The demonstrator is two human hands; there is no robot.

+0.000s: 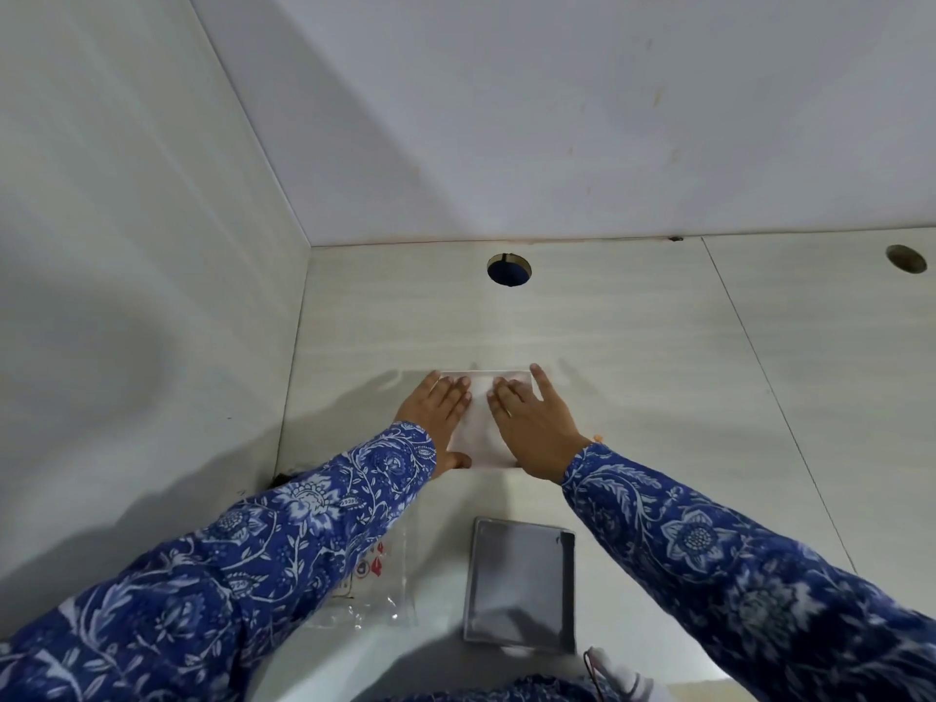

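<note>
A white square sheet (481, 428) lies flat on the pale desk (633, 357) in front of me. My left hand (438, 415) lies on the sheet's left part with straight fingers, the thumb at the near left corner. My right hand (532, 423) presses flat on the right part, its fingers pointing toward the far edge. The fingertips of both hands nearly meet over the middle of the sheet. Both arms wear blue flowered sleeves.
A grey square tray or lid (521, 585) lies close to me. A clear plastic bag (377, 585) with red print lies left of it. Two round cable holes (509, 270) (906, 258) sit near the back wall. A side panel (152, 245) closes the left.
</note>
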